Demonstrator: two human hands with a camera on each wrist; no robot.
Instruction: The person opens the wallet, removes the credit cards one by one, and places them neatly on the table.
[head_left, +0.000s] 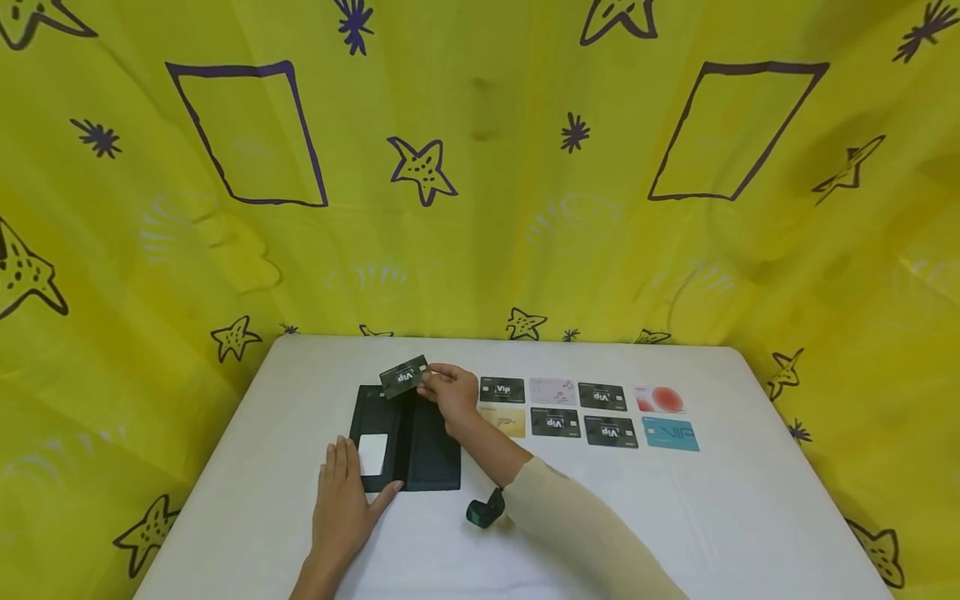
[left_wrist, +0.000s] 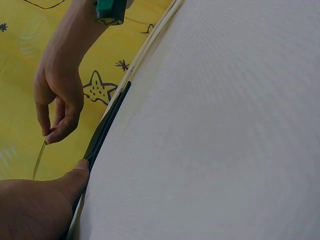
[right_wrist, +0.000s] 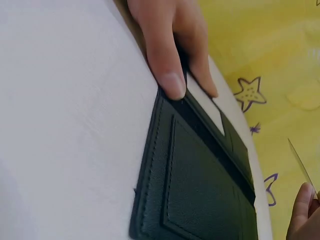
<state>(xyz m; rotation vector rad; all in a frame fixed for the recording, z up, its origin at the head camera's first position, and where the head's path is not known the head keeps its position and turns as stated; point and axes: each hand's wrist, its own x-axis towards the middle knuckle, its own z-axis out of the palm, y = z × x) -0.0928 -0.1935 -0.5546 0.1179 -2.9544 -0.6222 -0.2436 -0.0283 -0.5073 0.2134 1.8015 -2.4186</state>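
In the head view an open black card wallet (head_left: pixel 435 450) lies flat on the white table, a white card (head_left: pixel 372 455) showing in its left side. My left hand (head_left: pixel 345 500) rests on the wallet's lower left, fingers along the left edge and thumb on the bottom edge near the fold. Above the wallet's top edge, my right hand (head_left: pixel 452 396) pinches a black VIP card (head_left: pixel 403 377) by its right end, the card tilted. The right wrist view shows the wallet's stitched pocket (right_wrist: pixel 200 175) close up, with the left thumb (right_wrist: pixel 172 85) pressing at the fold.
Right of the wallet, two rows of cards lie on the table, among them a black card (head_left: pixel 502 390), a gold card (head_left: pixel 504 422), a red-and-white card (head_left: pixel 660 399) and a blue card (head_left: pixel 671 434). A yellow patterned curtain (head_left: pixel 480 250) hangs behind the table's far edge.
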